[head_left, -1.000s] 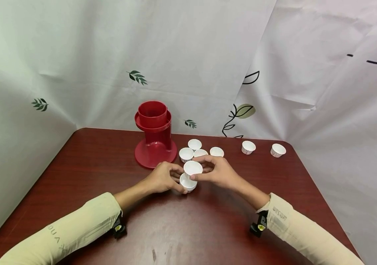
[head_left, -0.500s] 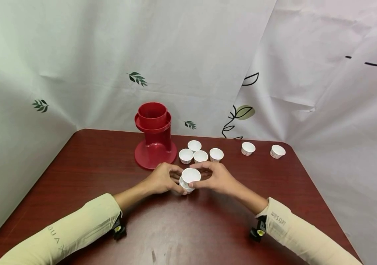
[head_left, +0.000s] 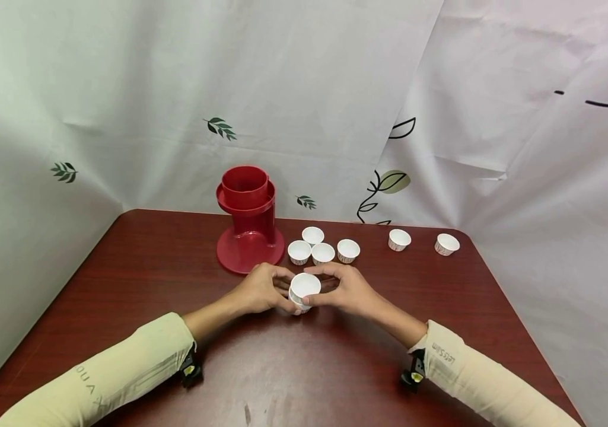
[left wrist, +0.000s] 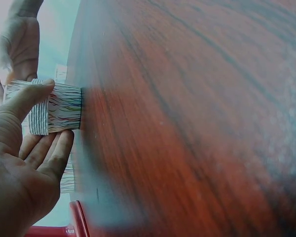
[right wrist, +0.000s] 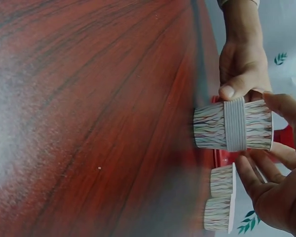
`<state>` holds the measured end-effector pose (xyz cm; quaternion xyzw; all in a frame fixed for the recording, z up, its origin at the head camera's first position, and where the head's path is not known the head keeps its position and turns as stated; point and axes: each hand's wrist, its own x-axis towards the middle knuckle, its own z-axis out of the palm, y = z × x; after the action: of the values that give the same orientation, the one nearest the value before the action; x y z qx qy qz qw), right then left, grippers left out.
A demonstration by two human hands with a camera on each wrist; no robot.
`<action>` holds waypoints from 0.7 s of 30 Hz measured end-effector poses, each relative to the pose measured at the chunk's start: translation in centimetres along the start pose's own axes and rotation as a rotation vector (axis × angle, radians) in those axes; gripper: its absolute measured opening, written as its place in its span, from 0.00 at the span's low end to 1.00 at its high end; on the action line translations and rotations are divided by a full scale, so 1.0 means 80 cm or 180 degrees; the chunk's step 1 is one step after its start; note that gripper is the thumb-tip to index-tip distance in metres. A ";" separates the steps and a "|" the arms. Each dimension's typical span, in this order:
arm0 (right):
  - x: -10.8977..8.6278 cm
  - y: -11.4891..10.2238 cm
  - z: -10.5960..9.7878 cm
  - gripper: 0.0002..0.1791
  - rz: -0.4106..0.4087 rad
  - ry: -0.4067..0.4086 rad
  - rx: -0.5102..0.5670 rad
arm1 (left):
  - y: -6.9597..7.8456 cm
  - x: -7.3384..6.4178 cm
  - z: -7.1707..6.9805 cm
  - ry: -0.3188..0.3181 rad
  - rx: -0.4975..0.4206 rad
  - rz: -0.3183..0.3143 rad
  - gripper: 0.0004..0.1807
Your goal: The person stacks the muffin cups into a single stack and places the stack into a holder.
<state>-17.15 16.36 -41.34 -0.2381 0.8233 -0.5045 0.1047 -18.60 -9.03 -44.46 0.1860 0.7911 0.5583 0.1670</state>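
A short stack of nested white paper baking cups (left wrist: 64, 106) with coloured streaks stands upright at the table's middle. My left hand (head_left: 263, 289) grips it, thumb and fingers on opposite sides near the bunched rims (right wrist: 235, 126). Another paper baking cup (head_left: 305, 286), mouth up, is pinched between thumb and fingers of my right hand (head_left: 345, 290). Its lower end sits at the stack's mouth, while its upper part (right wrist: 259, 123) rises above the rims. In the head view it covers most of the stack.
Behind the hands stand several single paper cups (head_left: 299, 252), with two more apart, a cup (head_left: 399, 239) and a cup (head_left: 446, 244) at the back right. A red stand (head_left: 247, 249) with a round base and ringed top is at the back left. White fabric (head_left: 304, 89) hangs behind the dark wood table (head_left: 282, 367).
My right hand has lowered its cup and brought it slightly left onto the stack. The left hand has kept its hold in nearly the same place.
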 end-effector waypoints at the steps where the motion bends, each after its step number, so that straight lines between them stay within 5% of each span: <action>1: 0.000 0.001 0.001 0.33 0.0007 -0.0007 -0.0009 | 0.000 0.000 0.000 -0.0001 0.0001 -0.0007 0.29; 21: -0.002 0.017 0.009 0.27 0.0088 -0.0093 0.0188 | -0.002 -0.002 0.000 -0.0002 -0.0020 -0.0001 0.32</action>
<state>-17.07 16.42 -42.90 -0.2308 0.8097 -0.5235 0.1307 -18.51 -9.15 -44.64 0.1855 0.7893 0.5607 0.1678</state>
